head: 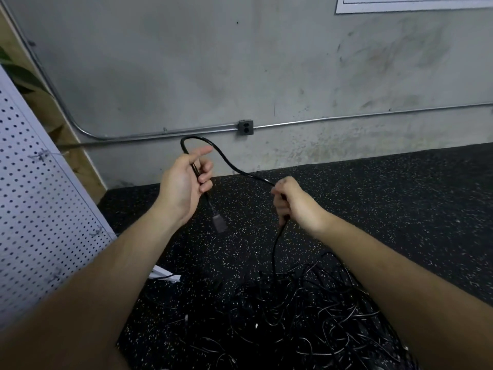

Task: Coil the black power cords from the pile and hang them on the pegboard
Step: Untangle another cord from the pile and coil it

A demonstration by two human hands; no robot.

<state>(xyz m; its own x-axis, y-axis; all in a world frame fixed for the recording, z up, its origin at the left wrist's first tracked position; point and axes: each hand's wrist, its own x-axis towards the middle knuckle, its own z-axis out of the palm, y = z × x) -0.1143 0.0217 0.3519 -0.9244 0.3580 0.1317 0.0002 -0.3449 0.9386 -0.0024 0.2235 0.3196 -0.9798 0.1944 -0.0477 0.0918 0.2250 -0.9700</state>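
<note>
I hold one black power cord (229, 162) up in front of me with both hands. My left hand (184, 184) grips it near one end, index finger pointing out, and the plug (219, 222) dangles just below the palm. From that hand the cord loops up and arcs right into my right hand (296, 202), whose fingers curl round it. Below my right hand the cord drops straight into the tangled pile of black cords (301, 321) on the floor. The white pegboard (34, 209) leans at the left, with nothing hanging on it that I can see.
A grey concrete wall is ahead, with a metal conduit and a wall outlet (245, 127) low on it. The floor is black speckled rubber. A small white object (164, 275) lies by the pegboard's foot. A plant leaf (24, 76) shows at upper left.
</note>
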